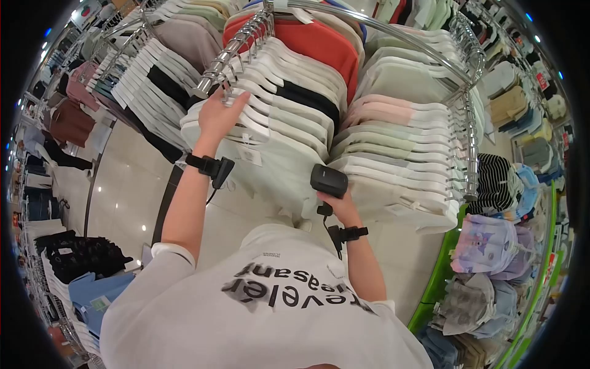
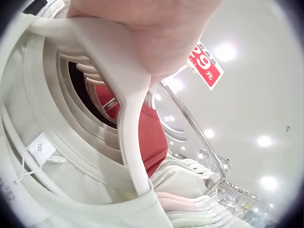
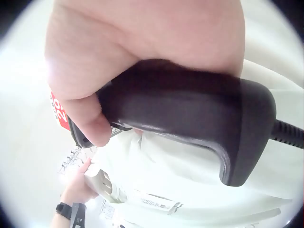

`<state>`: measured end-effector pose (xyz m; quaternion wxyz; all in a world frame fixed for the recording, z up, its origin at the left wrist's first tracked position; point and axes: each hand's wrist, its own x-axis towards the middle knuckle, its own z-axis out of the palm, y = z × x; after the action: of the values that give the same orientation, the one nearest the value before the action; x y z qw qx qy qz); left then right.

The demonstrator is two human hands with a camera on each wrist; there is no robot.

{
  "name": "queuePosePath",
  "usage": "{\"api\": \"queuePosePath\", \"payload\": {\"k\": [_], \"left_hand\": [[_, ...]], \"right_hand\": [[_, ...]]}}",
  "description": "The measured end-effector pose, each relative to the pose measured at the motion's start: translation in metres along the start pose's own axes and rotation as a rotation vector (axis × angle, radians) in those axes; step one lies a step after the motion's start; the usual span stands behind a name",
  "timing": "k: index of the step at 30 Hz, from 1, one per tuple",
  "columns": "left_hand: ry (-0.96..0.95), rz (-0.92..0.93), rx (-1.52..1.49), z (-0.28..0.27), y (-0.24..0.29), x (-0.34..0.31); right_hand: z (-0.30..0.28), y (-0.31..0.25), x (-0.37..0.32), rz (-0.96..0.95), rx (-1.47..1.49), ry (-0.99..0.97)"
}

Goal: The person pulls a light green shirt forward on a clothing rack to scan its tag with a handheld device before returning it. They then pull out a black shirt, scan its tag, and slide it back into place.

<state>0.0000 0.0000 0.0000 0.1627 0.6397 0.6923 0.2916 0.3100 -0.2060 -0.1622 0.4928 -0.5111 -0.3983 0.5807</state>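
My left hand (image 1: 221, 117) grips the front white hanger (image 2: 128, 80) near its hook, at the end of the chrome rail (image 1: 236, 49). A pale shirt (image 2: 85, 180) with a 3XL size tag (image 2: 42, 148) hangs from that hanger. In my right hand (image 1: 345, 208) is a black corded handheld scanner (image 3: 180, 104), its handle wrapped by the fingers. The scanner is in front of the pale shirts, low and right of the left hand. A white printed label (image 1: 249, 155) shows on the front shirt, and the right wrist view also shows a label (image 3: 154, 200).
More shirts on white hangers (image 1: 399, 147) fill the rack to the right, and dark and white clothes (image 1: 153, 86) hang at the left. A red shirt (image 1: 316, 49) hangs behind. Folded blue clothes (image 1: 98, 295) lie lower left. A red price sign (image 2: 206, 65) is overhead.
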Motion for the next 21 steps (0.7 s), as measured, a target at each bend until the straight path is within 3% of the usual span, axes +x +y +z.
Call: {"api": "queuePosePath", "payload": {"k": [5, 21], "left_hand": [[0.042, 0.008, -0.026, -0.003, 0.008, -0.006], [0.063, 0.011, -0.021, -0.006, 0.012, -0.009]], "right_hand": [[0.0, -0.007, -0.01, -0.152, -0.16, -0.005], [0.002, -0.022, -0.046, -0.183, -0.156, 0.064]]}}
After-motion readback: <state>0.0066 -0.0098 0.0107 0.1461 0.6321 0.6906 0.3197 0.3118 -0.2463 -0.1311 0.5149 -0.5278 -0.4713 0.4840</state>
